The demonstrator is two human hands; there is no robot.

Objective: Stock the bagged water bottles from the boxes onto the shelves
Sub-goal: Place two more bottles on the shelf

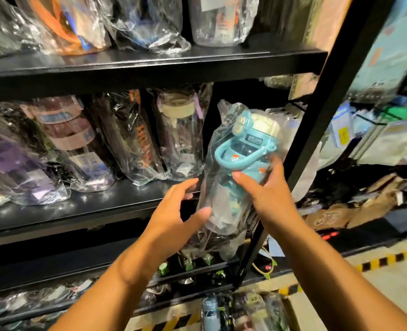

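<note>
Yellow-and-black striped tape [389,258] runs across the pale floor [393,295]; beyond it lies crumpled brown packaging [369,204] (blurred), near a small red glow [329,235].

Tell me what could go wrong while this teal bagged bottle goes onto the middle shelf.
1. The loose, slick bag may slide: the right hand grips the teal bottle at its upper body, while the left hand only cups the lower end.
2. The bottle is tilted, and the gap lies between the cream-lidded bottle and the black post; it may bump either.
</note>
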